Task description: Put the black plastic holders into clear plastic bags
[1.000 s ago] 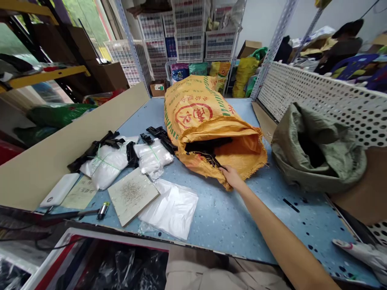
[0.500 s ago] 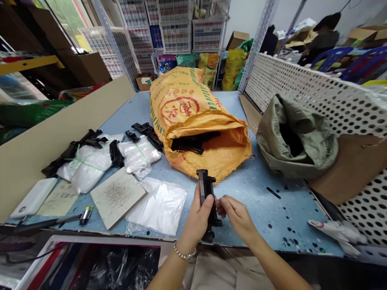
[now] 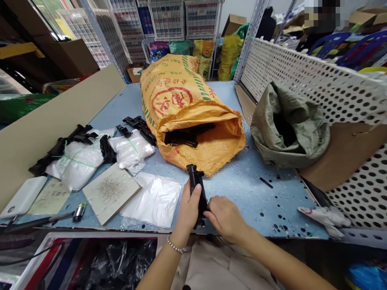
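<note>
While the left hand (image 3: 189, 207) is closed around the lower half of a black plastic part (image 3: 195, 181), thumb laid up along its side, the part stands nearly upright above the near edge of the blue table (image 3: 242, 189), just in front of the open mouth of the yellow sack (image 3: 178, 96); the right hand (image 3: 225, 217) is curled beside it with its fingertips at the part's lower end, though whether they pinch it or only touch it cannot be told, since the knuckles hide them; more black parts show inside the sack and beside the white tied bundles (image 3: 130, 149) to the left; a flat clear bag (image 3: 154, 199) lies near the left hand, and a green sack (image 3: 290, 125) sits well apart on the right. To my eye the work at the lower end goes best if the left hand keeps a firm, steady hold and leaves the right free for the fine fingering; keeping the part over the table would catch anything small that drops.
</note>
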{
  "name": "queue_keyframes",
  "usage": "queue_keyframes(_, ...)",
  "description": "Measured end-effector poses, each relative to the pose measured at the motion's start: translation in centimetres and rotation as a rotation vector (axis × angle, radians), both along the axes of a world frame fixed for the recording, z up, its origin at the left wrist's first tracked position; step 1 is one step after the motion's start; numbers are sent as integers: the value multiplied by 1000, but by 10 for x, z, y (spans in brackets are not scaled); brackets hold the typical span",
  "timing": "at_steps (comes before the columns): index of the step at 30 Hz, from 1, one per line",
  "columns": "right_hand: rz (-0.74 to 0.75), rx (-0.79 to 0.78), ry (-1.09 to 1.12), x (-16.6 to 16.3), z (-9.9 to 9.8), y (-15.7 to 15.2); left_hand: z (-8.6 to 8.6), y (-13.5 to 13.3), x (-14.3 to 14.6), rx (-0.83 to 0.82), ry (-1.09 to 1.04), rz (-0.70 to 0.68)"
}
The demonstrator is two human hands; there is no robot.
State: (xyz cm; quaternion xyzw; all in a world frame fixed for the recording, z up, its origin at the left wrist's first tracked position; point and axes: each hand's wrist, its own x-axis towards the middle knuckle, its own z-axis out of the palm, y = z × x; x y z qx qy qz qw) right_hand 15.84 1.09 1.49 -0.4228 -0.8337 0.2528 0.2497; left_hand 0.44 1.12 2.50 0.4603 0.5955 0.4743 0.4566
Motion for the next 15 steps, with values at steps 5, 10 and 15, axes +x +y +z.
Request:
queue_keyframes(5, -136, 52, -209, -4, 10, 40, -23, 6, 2, -44, 155, 52)
queue_keyframes(10, -273, 95, -344, -59, 33, 169, -40, -3, 26, -4, 473, -54)
queue_keyframes(15, -265, 91, -393, -84, 26, 222, -40, -4, 22, 51, 398, -82)
